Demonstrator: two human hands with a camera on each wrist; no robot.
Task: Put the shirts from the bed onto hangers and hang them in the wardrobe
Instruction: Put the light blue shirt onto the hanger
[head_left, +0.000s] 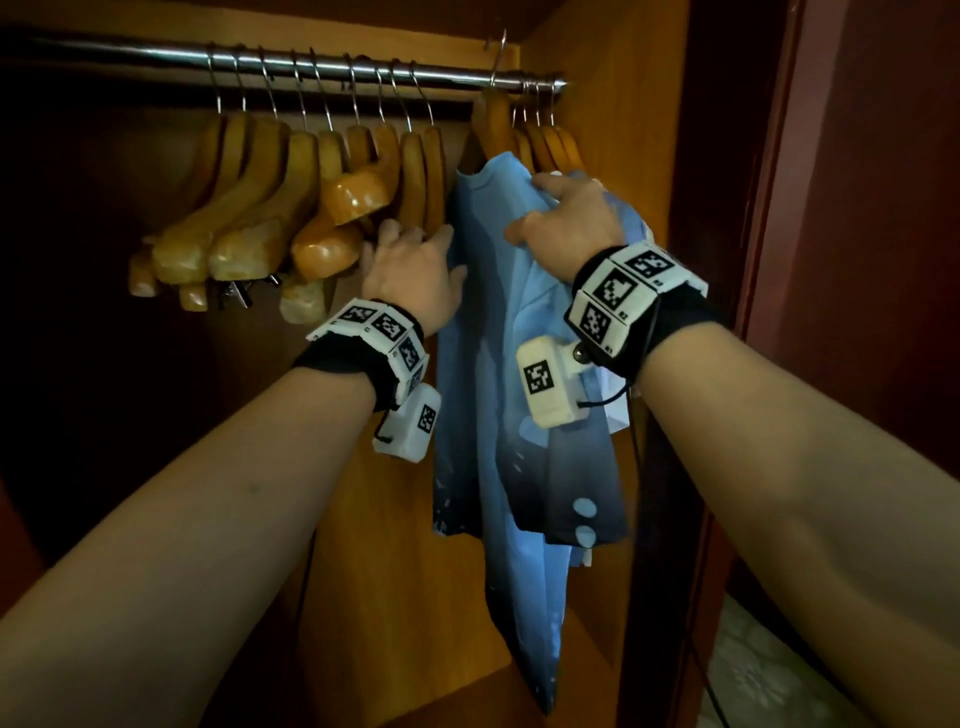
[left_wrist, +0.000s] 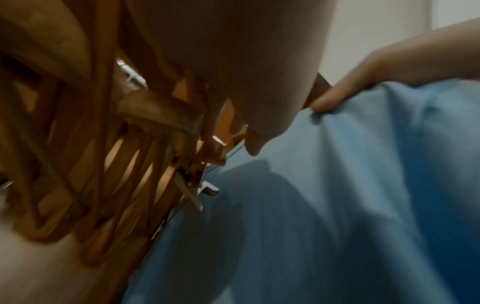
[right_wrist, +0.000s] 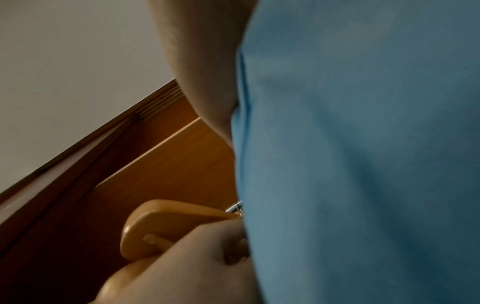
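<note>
Head view: right hand (head_left: 569, 218) grips shirt (head_left: 519, 364), hiding its hanger (head_left: 491, 122); left hand's (head_left: 415, 270) fingers unclear; wrist-marker digits unreadable.

text: none legible | wrist bands (head_left: 623, 291): coded square markers only, tiny digits unreadable

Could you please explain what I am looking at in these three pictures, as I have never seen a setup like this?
No machine here: a person with a camera on the head and one strapped to each wrist, on bands with black-and-white markers. The wide picture is the head view, into a wardrobe. A metal rail carries a row of empty wooden hangers. The right hand holds a blue shirt at its shoulder, on a hanger whose hook sits at the rail. The left hand reaches between shirt and empty hangers. The other two pictures look along each wrist: close, blurred shirt, fingers and wood.
</note>
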